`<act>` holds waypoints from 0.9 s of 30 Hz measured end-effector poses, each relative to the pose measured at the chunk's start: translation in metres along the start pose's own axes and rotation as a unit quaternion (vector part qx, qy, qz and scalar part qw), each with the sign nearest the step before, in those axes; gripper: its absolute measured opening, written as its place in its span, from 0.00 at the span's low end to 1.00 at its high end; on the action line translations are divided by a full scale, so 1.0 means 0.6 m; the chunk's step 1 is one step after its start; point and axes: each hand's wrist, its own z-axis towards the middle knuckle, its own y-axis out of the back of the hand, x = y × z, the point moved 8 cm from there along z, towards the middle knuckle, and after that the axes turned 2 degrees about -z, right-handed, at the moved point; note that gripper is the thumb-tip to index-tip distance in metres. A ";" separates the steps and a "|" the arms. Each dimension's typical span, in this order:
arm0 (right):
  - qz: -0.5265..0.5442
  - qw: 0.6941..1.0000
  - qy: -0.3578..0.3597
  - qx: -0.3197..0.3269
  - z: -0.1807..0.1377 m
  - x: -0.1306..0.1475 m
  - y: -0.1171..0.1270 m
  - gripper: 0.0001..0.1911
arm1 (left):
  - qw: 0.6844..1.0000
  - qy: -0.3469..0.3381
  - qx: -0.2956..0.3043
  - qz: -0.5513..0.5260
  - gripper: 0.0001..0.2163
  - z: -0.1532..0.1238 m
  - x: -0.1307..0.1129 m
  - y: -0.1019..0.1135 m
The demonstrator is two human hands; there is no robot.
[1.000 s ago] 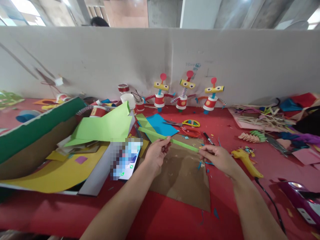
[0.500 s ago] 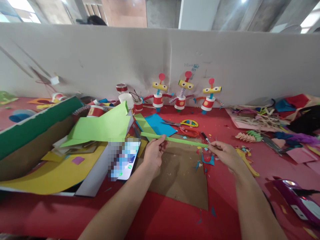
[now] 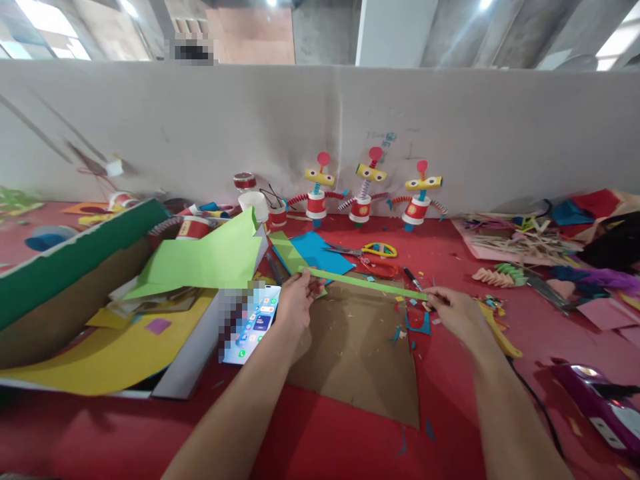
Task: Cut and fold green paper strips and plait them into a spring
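Observation:
A narrow light-green paper strip (image 3: 367, 283) is stretched between my two hands, sloping slightly down to the right. My left hand (image 3: 299, 299) pinches its left end, close to the phone (image 3: 255, 327). At the other end, my right hand (image 3: 447, 307) grips the strip between thumb and fingers. Beneath it lies a brown cardboard sheet (image 3: 355, 360) with paper scraps on it. Just beyond are a blue paper sheet (image 3: 320, 253), yellow-and-red-handled scissors (image 3: 377, 251) and a black pen (image 3: 413, 279).
Three paper-cup robot figures (image 3: 361, 210) stand against the white partition (image 3: 225, 120). A box (image 3: 30, 307) of coloured paper occupies the left. Paper strips (image 3: 520, 233), a yellow-handled tool (image 3: 503, 330) and a purple power strip (image 3: 600, 407) lie on the right.
My left hand has slid left to the strip's left end. My right hand has shifted slightly right with the other end, and the strip spans between them.

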 end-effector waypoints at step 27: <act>-0.098 0.994 0.041 -0.015 -0.039 0.061 -0.039 0.18 | 0.872 -0.421 -0.001 0.251 0.09 -0.118 -0.122 -0.044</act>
